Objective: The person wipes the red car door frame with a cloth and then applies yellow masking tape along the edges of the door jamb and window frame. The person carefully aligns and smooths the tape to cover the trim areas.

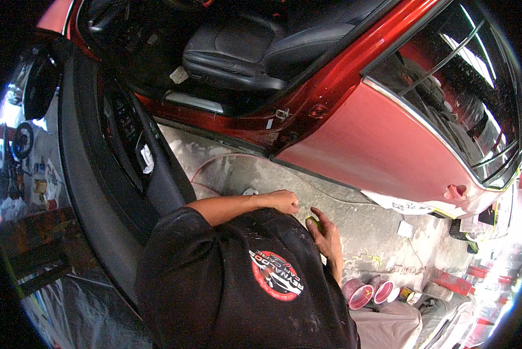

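The right hand (329,239) is grasping a small yellow-green piece (314,223), which is showing only in part between thumb and fingers; the rest is hiding behind them, so its full shape cannot be told. The left hand (285,202) is clenching into a fist just beside it, its knuckles turning up and its palm staying out of sight, so whether it is enclosing anything cannot be told. Both are hovering over the stained concrete floor (354,227), near the dull pinkish-red rear door (371,139) of a car. The black T-shirt (208,285), bearing a round print, is covering the lower middle and hiding most of the right forearm.

Two pink buckets, one (350,287) beside the other (377,282), are tilting their openings toward the camera at lower right; their insides are looking pink, but any contents are too small to make out. A yellowish can (408,294) is sitting beside them, its contents unclear. In the recess of the open front door (80,139), a crumpled white scrap (147,159) is lying. The footwell around the black leather seat (232,46) is sinking into shadow, and glare is washing out the far right edge.
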The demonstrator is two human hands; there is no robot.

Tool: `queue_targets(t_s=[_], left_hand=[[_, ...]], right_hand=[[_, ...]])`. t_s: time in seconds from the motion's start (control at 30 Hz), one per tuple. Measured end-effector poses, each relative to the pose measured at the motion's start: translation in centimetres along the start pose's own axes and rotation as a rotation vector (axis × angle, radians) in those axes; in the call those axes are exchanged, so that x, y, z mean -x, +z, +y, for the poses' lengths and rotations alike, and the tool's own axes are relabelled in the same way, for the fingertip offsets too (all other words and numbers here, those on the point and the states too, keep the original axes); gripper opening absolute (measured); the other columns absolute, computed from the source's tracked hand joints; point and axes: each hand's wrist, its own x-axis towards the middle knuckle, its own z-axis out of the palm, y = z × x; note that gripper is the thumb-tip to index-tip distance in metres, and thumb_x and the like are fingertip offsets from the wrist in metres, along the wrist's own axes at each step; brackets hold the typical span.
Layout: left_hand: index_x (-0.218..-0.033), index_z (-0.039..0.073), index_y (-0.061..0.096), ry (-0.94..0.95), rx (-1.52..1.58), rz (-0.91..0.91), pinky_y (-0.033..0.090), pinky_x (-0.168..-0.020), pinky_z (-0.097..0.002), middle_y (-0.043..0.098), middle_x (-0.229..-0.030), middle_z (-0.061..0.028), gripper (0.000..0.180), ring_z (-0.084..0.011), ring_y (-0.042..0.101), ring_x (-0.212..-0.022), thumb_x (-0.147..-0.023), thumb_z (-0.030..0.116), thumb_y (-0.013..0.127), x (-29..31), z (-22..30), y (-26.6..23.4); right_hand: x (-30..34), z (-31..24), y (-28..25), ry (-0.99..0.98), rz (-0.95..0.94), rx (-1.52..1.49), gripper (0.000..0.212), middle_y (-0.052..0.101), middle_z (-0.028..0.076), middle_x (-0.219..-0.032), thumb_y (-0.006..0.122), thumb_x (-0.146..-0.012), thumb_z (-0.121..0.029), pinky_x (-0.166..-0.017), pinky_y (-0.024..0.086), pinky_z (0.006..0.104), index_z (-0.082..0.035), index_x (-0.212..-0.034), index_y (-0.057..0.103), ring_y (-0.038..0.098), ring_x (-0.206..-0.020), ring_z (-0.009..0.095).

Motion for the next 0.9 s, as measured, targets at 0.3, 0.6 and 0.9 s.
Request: queue_targets(t_s=[0.3,0.6,0.9], left_hand=[[-0.075,0.002,0.068,-0.017,0.007,0.002,0.049,-0.064,-0.0482,0.064,-0.068,-0.0213,0.034,-0.0375,0.064,-0.065,-0.082,0.035,0.06,0.2,0.5,-0.4],[-0.076,0.001,0.068,-0.032,0.03,0.001,0.048,-0.066,-0.0497,0.064,-0.072,-0.0235,0.036,-0.0395,0.064,-0.068,-0.082,0.036,0.06,0.4,0.5,-0.2],[-0.078,0.003,0.068,-0.007,-0.022,-0.032,0.049,-0.065,-0.0481,0.066,-0.071,-0.0196,0.041,-0.0367,0.065,-0.067,-0.087,0.042,0.06,0.4,0.3,-0.3]], right_hand=[[0.2,-1.1,-0.1,0.01,-0.003,0.034,0.044,0.07,0.026,-0.104,0.063,-0.094,-0.026,-0.085,0.052,0.0388,-0.005,-0.133,0.057,0.07,-0.098,0.031],[0.2,-0.1,0.3,-0.007,-0.002,0.017,0.045,0.069,0.026,-0.106,0.063,-0.094,-0.026,-0.086,0.051,0.0388,-0.006,-0.133,0.057,0.069,-0.1,0.033],[0.2,0.3,0.5,0.015,-0.003,0.0,0.046,0.069,0.023,-0.107,0.063,-0.094,-0.026,-0.088,0.05,0.037,-0.006,-0.135,0.056,0.066,-0.101,0.029]])
